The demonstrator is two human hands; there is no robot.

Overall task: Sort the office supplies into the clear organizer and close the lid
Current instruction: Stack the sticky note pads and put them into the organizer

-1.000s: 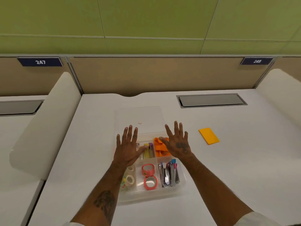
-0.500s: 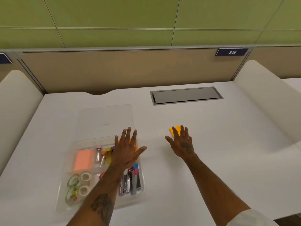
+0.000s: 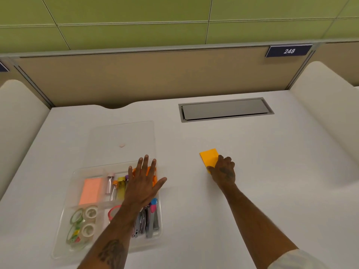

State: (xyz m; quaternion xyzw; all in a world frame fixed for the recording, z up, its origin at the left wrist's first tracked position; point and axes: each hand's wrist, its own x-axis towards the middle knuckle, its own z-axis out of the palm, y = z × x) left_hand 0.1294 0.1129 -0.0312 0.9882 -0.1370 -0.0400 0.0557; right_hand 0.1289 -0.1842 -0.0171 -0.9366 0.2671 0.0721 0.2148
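The orange sticky-note pad (image 3: pixel 209 158) is lying flat on the white desk (image 3: pixel 272 171), well to the right of the clear organizer (image 3: pixel 64 237). The right hand (image 3: pixel 223 171) is resting on the pad's near right corner, fingers curled down over that edge and thumb touching the near left edge. The far portion of the pad is showing clear of the fingers. Whether the hand is actually pinching the pad or only lying on it cannot be told; the pad is showing no lift from the desk.

The left hand (image 3: pixel 142 183) is spread flat with fingers extended and splayed, holding nothing, and is hovering over the right side of the organizer. Contact with the tray cannot be confirmed.

The organizer is sitting on the desk at front left, uncovered. Its clear lid (image 3: pixel 121 140) is lying flat on the desk just behind it, edge meeting the tray's far rim. Contents noted: a pink sticky-note pad (image 3: pixel 91 191) in the far left compartment; tape rolls (image 3: pixel 85 222) in the near left compartment; small tubes and markers (image 3: pixel 118 186) in the far middle; a red tape roll (image 3: pixel 112 211) partly hidden by the left forearm; staplers and similar metal tools (image 3: pixel 149 218) in the near right compartment; orange items (image 3: pixel 153 176) under the left hand, kind not discernible.

A grey cable hatch (image 3: pixel 225 109) is sitting in the desk well behind the orange pad.
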